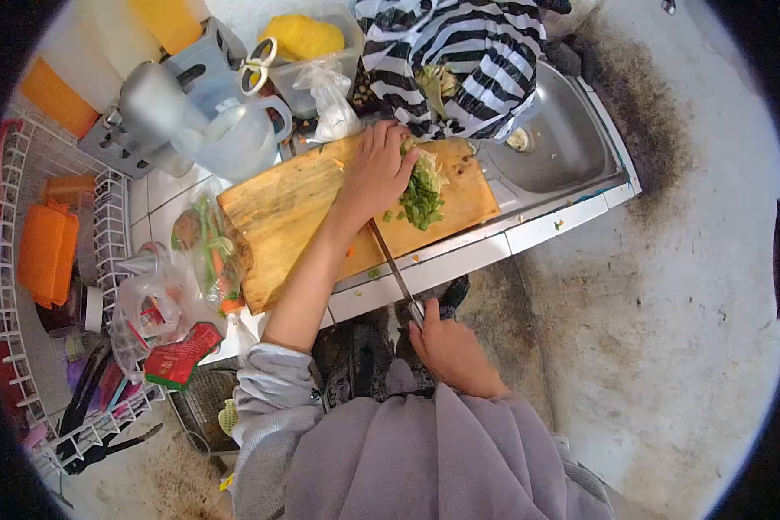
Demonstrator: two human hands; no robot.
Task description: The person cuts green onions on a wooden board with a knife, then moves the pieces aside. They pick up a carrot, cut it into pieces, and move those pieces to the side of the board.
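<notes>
My right hand (455,348) is closed round the handle of a knife (388,256). The long blade reaches up over the front edge of the wooden cutting board (282,212), its tip end hidden under my left arm. My left hand (378,166) lies palm down on the board, thumb apart from the fingers, against the left side of a heap of chopped greens (422,199). Paler shredded pieces sit at the top of that heap. Small orange and green bits are scattered near the board's front edge.
A striped plastic bag (459,65) with scraps stands by the metal sink (568,130). Behind the board are a clear jug (238,139), scissors (258,65) and a knotted plastic bag (328,100). Bagged vegetables (210,243) and a wire rack (113,225) are at left.
</notes>
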